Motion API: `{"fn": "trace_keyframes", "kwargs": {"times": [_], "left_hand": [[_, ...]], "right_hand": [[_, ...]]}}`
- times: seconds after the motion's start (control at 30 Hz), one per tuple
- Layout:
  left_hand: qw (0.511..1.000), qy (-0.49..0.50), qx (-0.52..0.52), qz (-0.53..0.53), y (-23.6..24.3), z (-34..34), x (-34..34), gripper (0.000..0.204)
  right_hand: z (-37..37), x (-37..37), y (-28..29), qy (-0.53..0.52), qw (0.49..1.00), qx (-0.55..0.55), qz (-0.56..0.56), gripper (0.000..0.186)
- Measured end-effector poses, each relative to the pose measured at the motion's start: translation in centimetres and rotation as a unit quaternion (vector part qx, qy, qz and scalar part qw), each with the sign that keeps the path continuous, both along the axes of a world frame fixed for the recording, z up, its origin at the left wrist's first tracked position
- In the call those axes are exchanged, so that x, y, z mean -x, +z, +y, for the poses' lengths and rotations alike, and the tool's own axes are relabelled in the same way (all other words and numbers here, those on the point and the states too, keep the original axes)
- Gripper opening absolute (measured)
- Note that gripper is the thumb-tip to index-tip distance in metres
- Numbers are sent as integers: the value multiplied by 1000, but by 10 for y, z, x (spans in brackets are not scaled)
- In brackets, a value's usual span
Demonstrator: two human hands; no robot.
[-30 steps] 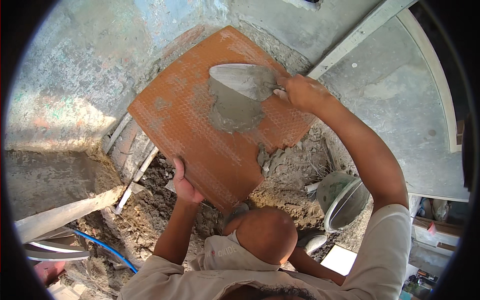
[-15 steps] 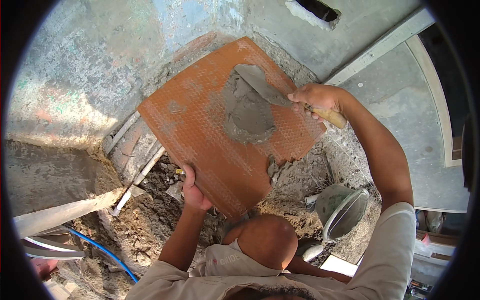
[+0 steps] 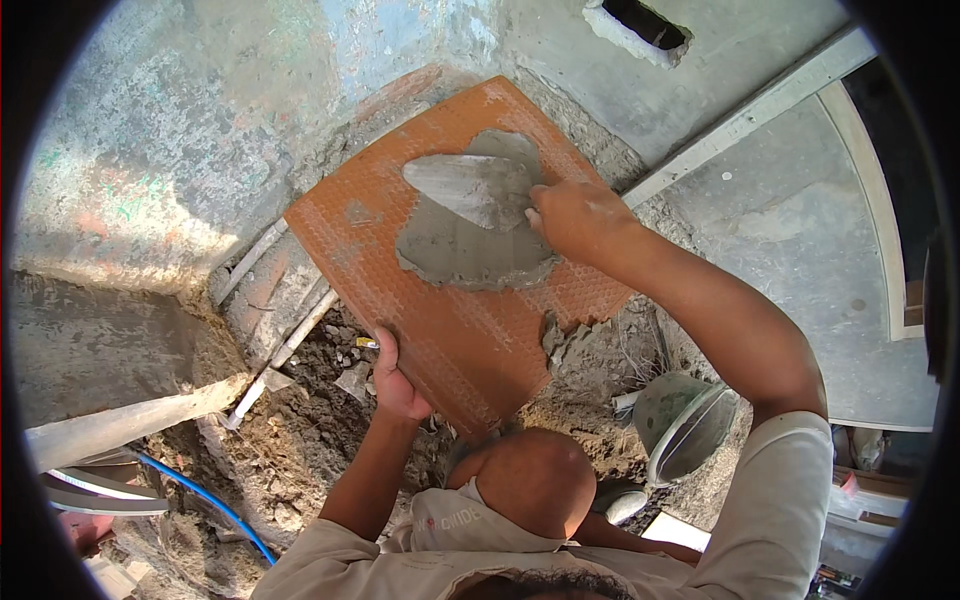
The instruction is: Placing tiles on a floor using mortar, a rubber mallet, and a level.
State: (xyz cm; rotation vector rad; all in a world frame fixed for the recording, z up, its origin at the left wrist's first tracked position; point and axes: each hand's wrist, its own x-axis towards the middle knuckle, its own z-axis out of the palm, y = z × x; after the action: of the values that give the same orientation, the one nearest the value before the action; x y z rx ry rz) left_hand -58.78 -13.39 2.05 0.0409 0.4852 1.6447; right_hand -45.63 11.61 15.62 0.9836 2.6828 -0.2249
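A large orange-brown tile (image 3: 420,340) with a textured back faces up in front of me, and its near right corner is cut away. Grey mortar (image 3: 470,255) lies spread over its upper middle. My left hand (image 3: 398,385) grips the tile's near left edge, thumb on top and fingers hidden beneath. My right hand (image 3: 580,222) is closed round the handle of a trowel (image 3: 465,185), whose flat blade rests on the mortar. The handle is mostly hidden by the hand. Some mortar clings to the tile's cut edge.
A dark bucket (image 3: 675,425) leans tilted at the right on rubble. White pipes (image 3: 285,345) and a blue hose (image 3: 205,500) run over loose soil at the left. Rough grey walls (image 3: 200,120) meet behind the tile, one with a hole (image 3: 645,25). My bent knee (image 3: 535,470) is just below.
My right hand has swept the trowel leftward across the tile. The mortar is spread wider and flatter toward the left. My left hand keeps its hold on the tile, which has barely shifted.
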Motion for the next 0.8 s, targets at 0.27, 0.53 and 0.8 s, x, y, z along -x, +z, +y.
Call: {"fn": "trace_keyframes", "kwargs": {"times": [0.27, 0.53, 0.8], "left_hand": [[1000, 0, 4, 5, -1, -2, 2, 84], [1000, 15, 1, -3, -1, -4, 0, 79], [999, 13, -15, -28, -2, -3, 1, 76]], "right_hand": [[31, 11, 7, -218, 935, 278, -20, 30], [53, -10, 39, -317, 846, 415, 111, 36], [50, 28, 16, -343, 803, 484, 56, 33]]}}
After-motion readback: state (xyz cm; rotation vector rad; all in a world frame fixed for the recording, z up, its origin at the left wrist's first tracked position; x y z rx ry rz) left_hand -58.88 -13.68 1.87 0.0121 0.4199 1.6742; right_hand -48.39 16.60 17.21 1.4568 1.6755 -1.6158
